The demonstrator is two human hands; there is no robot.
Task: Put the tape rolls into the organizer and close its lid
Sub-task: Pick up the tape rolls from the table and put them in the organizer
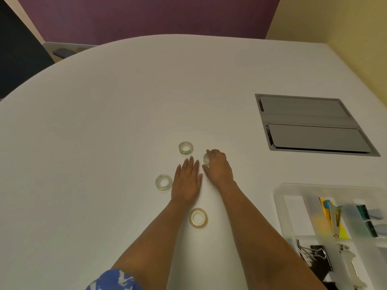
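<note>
Nearest, one tape roll (198, 218) and two more at nine (163, 182) and twelve (185, 147) lie loose on the worktop (104, 132), left hand (187, 183) flat and empty, right hand (217, 166) curling onto a fourth roll (206, 159), none yet in the organizer (278, 197) at three o'clock.

Legible text, labels, brands, numbers, signs: none that I can read. The four clear tape rolls (185, 147) around my hands show no printing on their cores. The items in the translucent organizer (280, 206) at my right are too blurred for any marking to be made out. The grey hatch (314, 124) set into the table (104, 132) carries no lettering.
</note>
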